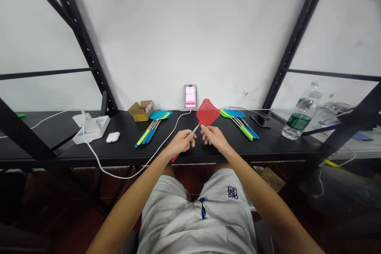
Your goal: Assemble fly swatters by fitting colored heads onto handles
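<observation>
Above the black table's front part, I hold a red fly swatter point(208, 113), its perforated head up and to the right. My left hand point(183, 141) is closed around the silvery shaft; the red handle end shows below it, partly hidden. The fingers of my right hand point(214, 137) pinch the swatter where the shaft meets the head. On the left lies a bunch of blue and yellow-green fly swatters point(150, 130). To the right is a similar bunch with green and blue handles point(245, 127).
A small open cardboard box point(141, 111) stands behind the left bunch. A phone point(190, 96) leans on the wall, with a white cable across the table point(205, 156). Further left are a power strip point(92, 129) and white earbud case point(113, 137); rightward, a dark phone point(261, 120) and water bottles point(299, 121).
</observation>
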{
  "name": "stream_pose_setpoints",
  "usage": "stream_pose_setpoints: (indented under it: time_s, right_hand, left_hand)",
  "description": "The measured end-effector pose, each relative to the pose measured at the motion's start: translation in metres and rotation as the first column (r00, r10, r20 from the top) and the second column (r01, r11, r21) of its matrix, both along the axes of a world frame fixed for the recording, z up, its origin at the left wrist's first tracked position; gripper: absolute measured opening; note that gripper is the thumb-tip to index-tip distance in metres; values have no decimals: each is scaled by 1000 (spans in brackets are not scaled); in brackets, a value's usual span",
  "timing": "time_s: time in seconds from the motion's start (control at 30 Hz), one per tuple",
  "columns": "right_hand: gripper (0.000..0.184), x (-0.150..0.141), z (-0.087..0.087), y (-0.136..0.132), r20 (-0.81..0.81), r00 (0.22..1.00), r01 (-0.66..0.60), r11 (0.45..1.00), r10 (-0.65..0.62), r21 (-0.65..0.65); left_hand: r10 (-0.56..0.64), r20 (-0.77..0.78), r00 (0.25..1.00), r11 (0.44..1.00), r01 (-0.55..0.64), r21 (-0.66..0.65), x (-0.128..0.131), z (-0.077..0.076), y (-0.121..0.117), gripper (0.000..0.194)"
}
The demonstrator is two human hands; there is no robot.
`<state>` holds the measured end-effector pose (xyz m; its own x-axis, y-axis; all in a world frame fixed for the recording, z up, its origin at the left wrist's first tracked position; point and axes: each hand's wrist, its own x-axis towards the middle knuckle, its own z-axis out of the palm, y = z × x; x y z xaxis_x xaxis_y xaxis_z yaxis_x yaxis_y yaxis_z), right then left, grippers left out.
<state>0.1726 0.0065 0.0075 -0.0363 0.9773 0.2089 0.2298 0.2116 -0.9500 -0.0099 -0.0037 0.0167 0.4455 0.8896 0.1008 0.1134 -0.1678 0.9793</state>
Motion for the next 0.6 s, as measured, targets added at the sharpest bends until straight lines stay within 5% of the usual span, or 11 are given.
stream_pose_setpoints:
  time_s: [0.13,0.27,0.6]
  right_hand:
    - [50,5,-6,12,-382,921,-172,960,77,-222]
    - [43,4,-11,14,-591,805,-137,986,53,-98]
    - [26,-9,-14,6,-500,865,-52,999,47,3]
  left_hand:
    - [-87,49,995,987,93,-133,3,4,-6,16]
    - [-187,111,976,955,207,-212,-1,12,-11,20]
    - [-131,-9,991,967,126,-219,1,1,-6,19]
